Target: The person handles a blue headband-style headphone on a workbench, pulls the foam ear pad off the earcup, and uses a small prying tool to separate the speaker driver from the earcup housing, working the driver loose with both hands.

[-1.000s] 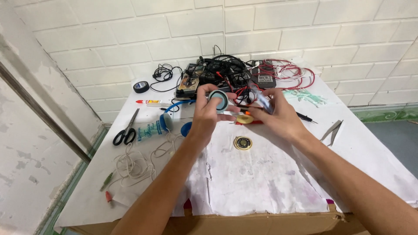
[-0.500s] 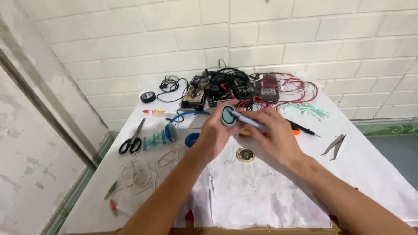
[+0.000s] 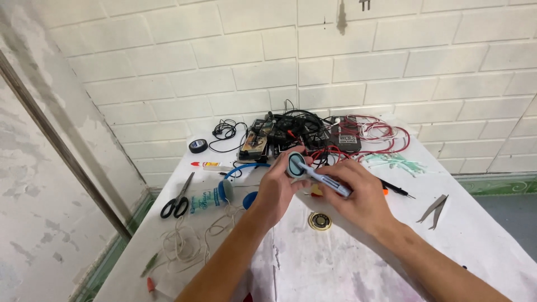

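My left hand holds a small round pale-blue earcup-like part up in front of me, pinched between thumb and fingers. My right hand grips a light-blue pen-shaped tool whose tip rests against that round part. Both hands hover over the middle of a white-covered table. Below them lies a small round speaker disc. A blue headband and a blue round pad lie just left of my left hand.
Black-handled scissors, tangled white cord and a glue tube lie at left. Black tape roll and a heap of circuit boards with red and black wires sit by the brick wall. Tweezers lie at right.
The view has tilted up toward the wall. My hands stay together at the table's middle, and the pen-shaped tool is now laid against the round part.
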